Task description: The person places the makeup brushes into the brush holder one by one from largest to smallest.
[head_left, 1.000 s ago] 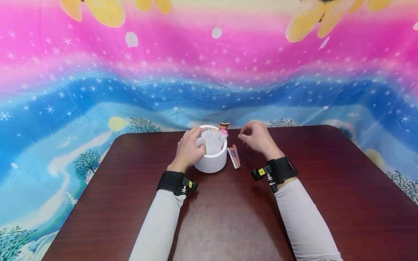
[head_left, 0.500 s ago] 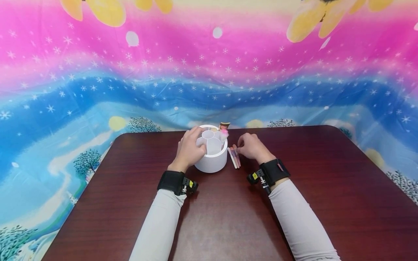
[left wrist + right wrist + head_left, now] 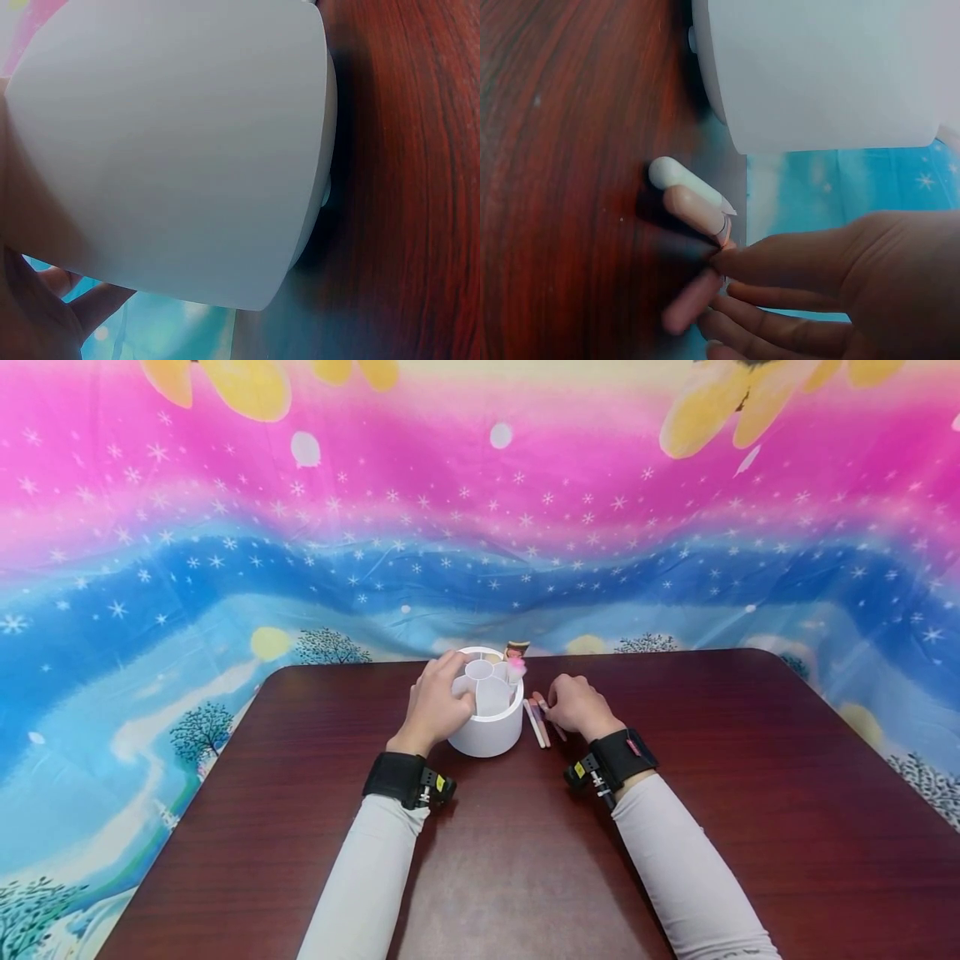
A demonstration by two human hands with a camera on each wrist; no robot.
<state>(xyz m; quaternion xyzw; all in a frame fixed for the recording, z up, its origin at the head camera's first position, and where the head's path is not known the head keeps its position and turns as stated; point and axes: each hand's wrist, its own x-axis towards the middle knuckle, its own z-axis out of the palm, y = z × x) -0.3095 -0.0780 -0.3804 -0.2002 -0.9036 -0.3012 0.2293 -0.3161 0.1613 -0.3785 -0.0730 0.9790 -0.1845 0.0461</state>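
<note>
A white round organizer (image 3: 489, 738) with several compartments stands near the table's far edge. My left hand (image 3: 435, 706) grips its rim from the left, thumb and fingertips over the top edge. A fluffy pink-and-white tip (image 3: 516, 668) and a patterned gold-brown piece (image 3: 516, 650) stick up at the organizer's right side. To its right, a white stick (image 3: 686, 180) and a tan stick (image 3: 696, 210) with rounded ends lie side by side on the table. My right hand (image 3: 581, 706) pinches a pink stick (image 3: 692, 300) between thumb and fingers, low over the table beside them.
The dark red wooden table (image 3: 480, 860) has its far edge just behind the organizer. A colourful printed cloth (image 3: 450, 560) hangs behind and around the table. Each wrist wears a black strap with a small camera, such as the right wrist camera (image 3: 581, 771).
My right hand has come down and leftward to the sticks and taken hold of the rightmost one, whose near end has swung right. My left hand has stayed on the organizer.
</note>
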